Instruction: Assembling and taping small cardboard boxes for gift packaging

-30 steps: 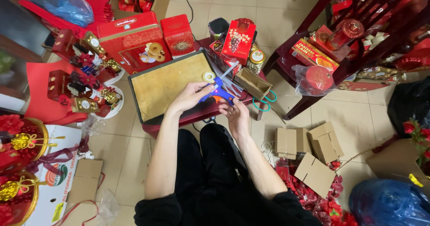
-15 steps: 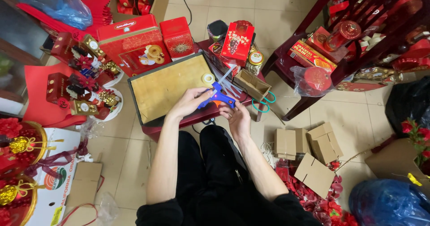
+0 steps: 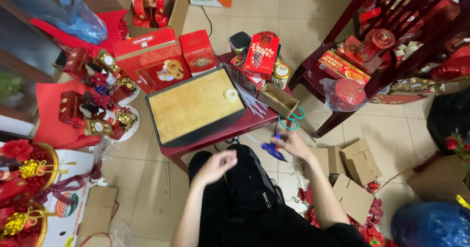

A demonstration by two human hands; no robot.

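Head cam: I'm gripping a blue tool (image 3: 272,149) in my right hand (image 3: 293,144), just off the table (image 3: 254,123) edge, above my lap. My left hand (image 3: 215,165) is loosely curled, pinching sth too small to tell. The box (image 3: 193,107) w/ gold lining is sitting open on the table, tape roll (image 3: 230,94) inside, nothing else packed yet. Teal scissors (image 3: 290,118) are lying nearby.
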